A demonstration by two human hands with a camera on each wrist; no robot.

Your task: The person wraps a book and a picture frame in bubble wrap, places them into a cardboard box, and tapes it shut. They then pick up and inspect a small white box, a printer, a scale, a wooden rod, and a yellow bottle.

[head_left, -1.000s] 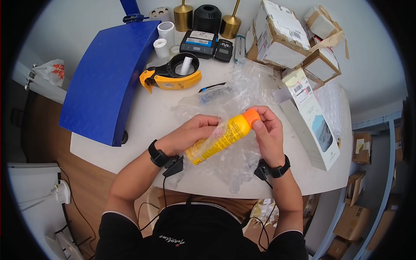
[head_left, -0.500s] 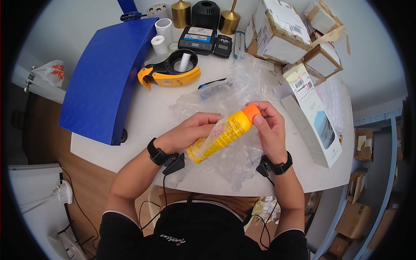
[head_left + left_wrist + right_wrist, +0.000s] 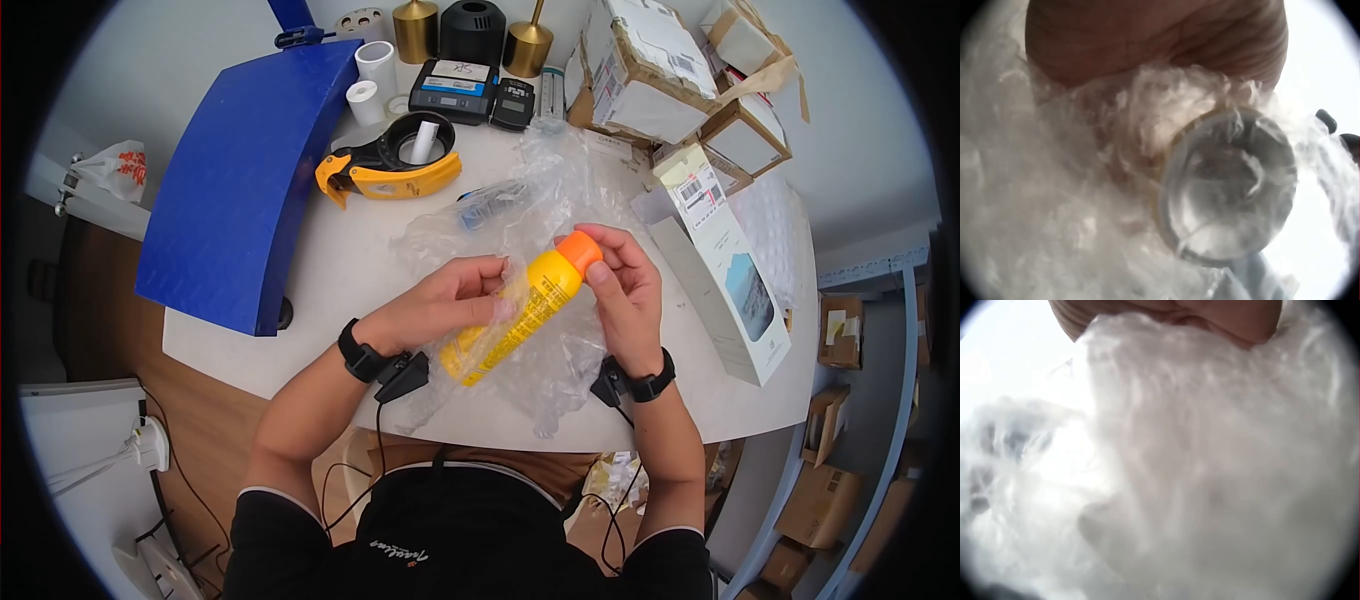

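Observation:
A yellow aerosol can (image 3: 545,287) with an orange cap (image 3: 580,250) is held tilted above the table, cap end up and to the right. Clear crinkled plastic wrap (image 3: 555,375) covers its lower part and spreads below and behind it. My left hand (image 3: 445,300) grips the can's lower body through the wrap, thumb over the front. My right hand (image 3: 628,295) pinches the orange cap between thumb and fingers. In the left wrist view the round metal base (image 3: 1229,187) shows through the film under the palm. In the right wrist view wrap hides most of the can.
A yellow tape dispenser (image 3: 390,180) and a blue platform (image 3: 235,190) are on the left. Behind stand white rolls (image 3: 376,68), a label printer (image 3: 452,92) and brass weights (image 3: 527,48). Cardboard boxes (image 3: 650,80) and a tall white box (image 3: 725,265) stand on the right.
The can has tipped a little more upright, its cap end rising slightly. My left fingers and thumb have shifted and spread on the wrap, while my right hand stays at the cap.

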